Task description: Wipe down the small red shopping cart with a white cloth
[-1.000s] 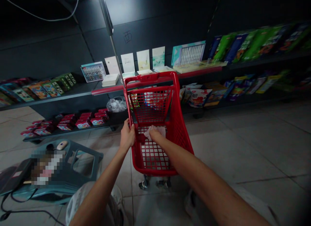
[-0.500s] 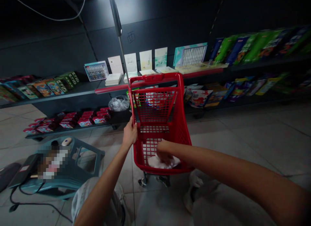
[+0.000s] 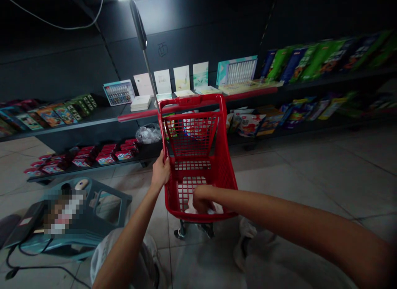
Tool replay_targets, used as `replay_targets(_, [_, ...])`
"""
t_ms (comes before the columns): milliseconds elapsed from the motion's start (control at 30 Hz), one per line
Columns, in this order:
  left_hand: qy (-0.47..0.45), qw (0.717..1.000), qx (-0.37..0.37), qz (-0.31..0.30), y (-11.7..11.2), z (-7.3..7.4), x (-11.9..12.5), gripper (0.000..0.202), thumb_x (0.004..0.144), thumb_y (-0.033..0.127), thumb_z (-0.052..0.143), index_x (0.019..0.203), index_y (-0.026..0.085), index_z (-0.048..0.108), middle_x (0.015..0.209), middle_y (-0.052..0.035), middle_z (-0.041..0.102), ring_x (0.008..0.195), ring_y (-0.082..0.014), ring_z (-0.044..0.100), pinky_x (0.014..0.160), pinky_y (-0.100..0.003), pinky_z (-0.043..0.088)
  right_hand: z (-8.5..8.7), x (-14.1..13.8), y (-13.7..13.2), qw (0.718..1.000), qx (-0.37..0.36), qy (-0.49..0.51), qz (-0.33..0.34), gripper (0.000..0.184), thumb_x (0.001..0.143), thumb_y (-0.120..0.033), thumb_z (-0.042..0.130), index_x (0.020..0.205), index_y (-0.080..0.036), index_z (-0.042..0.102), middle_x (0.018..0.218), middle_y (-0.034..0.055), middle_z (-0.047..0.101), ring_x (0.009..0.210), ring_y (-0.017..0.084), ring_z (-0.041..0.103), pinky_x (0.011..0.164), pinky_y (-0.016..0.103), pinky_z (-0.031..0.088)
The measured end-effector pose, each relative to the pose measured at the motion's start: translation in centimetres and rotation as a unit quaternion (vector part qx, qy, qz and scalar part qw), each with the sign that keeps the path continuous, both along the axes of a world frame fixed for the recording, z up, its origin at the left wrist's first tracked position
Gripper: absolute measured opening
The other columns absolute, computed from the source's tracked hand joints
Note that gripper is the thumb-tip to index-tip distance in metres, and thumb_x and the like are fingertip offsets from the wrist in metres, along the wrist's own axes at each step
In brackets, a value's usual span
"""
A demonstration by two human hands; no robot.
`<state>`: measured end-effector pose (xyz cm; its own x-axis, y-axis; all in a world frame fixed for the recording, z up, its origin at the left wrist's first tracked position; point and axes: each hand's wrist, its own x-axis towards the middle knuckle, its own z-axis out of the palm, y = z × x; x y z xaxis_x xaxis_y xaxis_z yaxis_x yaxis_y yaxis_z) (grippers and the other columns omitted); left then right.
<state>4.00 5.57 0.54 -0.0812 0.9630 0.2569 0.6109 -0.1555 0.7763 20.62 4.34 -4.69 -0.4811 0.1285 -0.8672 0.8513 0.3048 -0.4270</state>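
Observation:
A small red shopping cart (image 3: 228,173) stands on the tiled floor in front of me. My left hand (image 3: 160,173) grips its left rim, fingers wrapped round the edge. My right hand (image 3: 201,202) reaches down inside the basket, closed on a white cloth (image 3: 217,209) pressed against the bottom near the front wall. Most of the cloth is hidden under the hand and behind the cart's front rim.
Dark shelves (image 3: 93,121) along the wall hold coloured boxes, cards and books. A teal plastic stool (image 3: 102,210) with a mouse on it lies at the lower left, cables on the floor beside it. A metal pole (image 3: 145,59) rises behind the cart. My knees are below.
My right hand has moved with the cloth from the back of the basket floor down to its front part, then slightly left. The left hand keeps its grip on the rim.

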Motion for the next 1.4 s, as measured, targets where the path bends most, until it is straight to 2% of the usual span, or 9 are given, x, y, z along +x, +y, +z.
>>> replay_targets(67, [-0.004, 1.0, -0.002, 0.002, 0.1, -0.1, -0.2, 0.052, 0.098, 0.027, 0.045, 0.149, 0.019, 0.053, 0.13, -0.0086, 0.072, 0.114, -0.0242, 0.07, 0.107, -0.037, 0.049, 0.8, -0.4, -0.3, 0.999, -0.019, -0.029, 0.036, 0.031, 0.083, -0.033, 0.073, 0.1, -0.008, 0.068, 0.075, 0.0005, 0.061, 0.059, 0.016, 0.059, 0.058, 0.03, 0.05])
replay_targets(267, [-0.004, 1.0, -0.015, -0.013, 0.6, -0.7, -0.9, 0.055, 0.099, 0.031, 0.046, 0.152, 0.02, 0.051, 0.125, -0.007, 0.075, 0.107, -0.0234, 0.071, 0.103, -0.037, 0.051, 5.9, -0.1, -0.9, 0.962, 0.117, 0.245, -0.019, 0.021, 0.085, -0.031, 0.063, 0.094, -0.013, 0.07, 0.068, -0.004, 0.057, 0.058, 0.009, 0.043, 0.057, 0.023, 0.038])
replay_targets(433, [-0.011, 1.0, -0.004, -0.028, 1.1, -1.1, -1.3, 0.056, 0.098, 0.032, 0.048, 0.152, 0.019, 0.051, 0.127, -0.0066, 0.074, 0.111, -0.0239, 0.071, 0.106, -0.038, 0.051, 6.8, 2.4, -2.6, 0.966, 0.2, 0.076, 0.147, 0.017, 0.085, -0.025, 0.065, 0.086, -0.013, 0.076, 0.071, 0.002, 0.066, 0.063, 0.016, 0.056, 0.064, 0.028, 0.042])
replay_targets(533, [-0.025, 0.999, 0.0, -0.042, 1.3, -0.9, -1.5, 0.057, 0.096, 0.032, 0.051, 0.151, 0.017, 0.053, 0.129, -0.006, 0.074, 0.12, -0.024, 0.068, 0.11, -0.037, 0.048, 7.3, 5.0, -3.1, 0.929, 0.327, -0.041, 0.17, 0.011, 0.083, -0.016, 0.07, 0.089, -0.016, 0.079, 0.089, 0.011, 0.076, 0.089, 0.023, 0.066, 0.08, 0.033, 0.046])
replay_targets(700, [-0.051, 0.997, -0.005, -0.057, 2.6, -0.4, -2.1, 0.06, 0.092, 0.038, 0.058, 0.147, 0.015, 0.056, 0.136, -0.0063, 0.07, 0.134, -0.0256, 0.06, 0.118, -0.04, 0.041, 10.6, 8.8, -1.3, 0.823, 0.557, 0.043, 0.1, 0.023, 0.094, -0.013, 0.057, 0.098, -0.014, 0.079, 0.107, 0.0181, 0.076, 0.122, 0.031, 0.054, 0.098, 0.039, 0.041])
replay_targets(867, [0.039, 0.998, 0.032, -0.044, 3.1, 1.6, -2.2, 0.055, 0.097, 0.036, 0.053, 0.147, 0.015, 0.055, 0.151, -0.011, 0.059, 0.143, -0.026, 0.05, 0.122, -0.041, 0.036, 11.2, 10.6, 1.1, 0.789, 0.612, 0.056, -0.011, 0.034, 0.096, -0.009, 0.045, 0.102, -0.012, 0.078, 0.113, 0.0185, 0.073, 0.112, 0.029, 0.06, 0.091, 0.034, 0.044])
replay_targets(1033, [0.151, 0.978, 0.144, 0.0, -4.1, 4.3, 2.9, 0.043, 0.103, 0.034, 0.04, 0.141, 0.02, 0.057, 0.144, -0.0123, 0.06, 0.133, -0.0248, 0.058, 0.115, -0.04, 0.044, 9.5, 10.0, 0.7, 0.768, 0.628, 0.059, -0.111, 0.038, 0.099, -0.039, 0.05, 0.112, -0.014, 0.076, 0.118, 0.0154, 0.071, 0.105, 0.029, 0.068, 0.091, 0.036, 0.048])
replay_targets(1200, [0.272, 0.946, 0.091, -0.154, -12.9, 1.0, 9.6, 0.034, 0.098, 0.044, 0.052, 0.124, 0.024, 0.061, 0.108, -0.0123, 0.07, 0.092, -0.0261, 0.068, 0.074, -0.036, 0.056, 9.2, 9.2, 0.9, 0.769, 0.621, 0.093, -0.119, 0.036, 0.098, -0.038, 0.051, 0.122, -0.018, 0.068, 0.128, 0.0124, 0.065, 0.1, 0.025, 0.071, 0.084, 0.032, 0.049])
replay_targets(1400, [0.316, 0.922, 0.148, -0.165, -13.1, -3.9, 9.6, 0.019, 0.093, 0.025, 0.055, 0.111, 0.022, 0.06, 0.096, -0.0117, 0.068, 0.089, -0.0258, 0.067, 0.071, -0.036, 0.055, 9.7, 7.3, 1.0, 0.839, 0.512, 0.177, -0.047, 0.036, 0.089, -0.018, 0.06, 0.124, -0.02, 0.066, 0.124, 0.0092, 0.071, 0.106, 0.023, 0.07, 0.082, 0.027, 0.047])
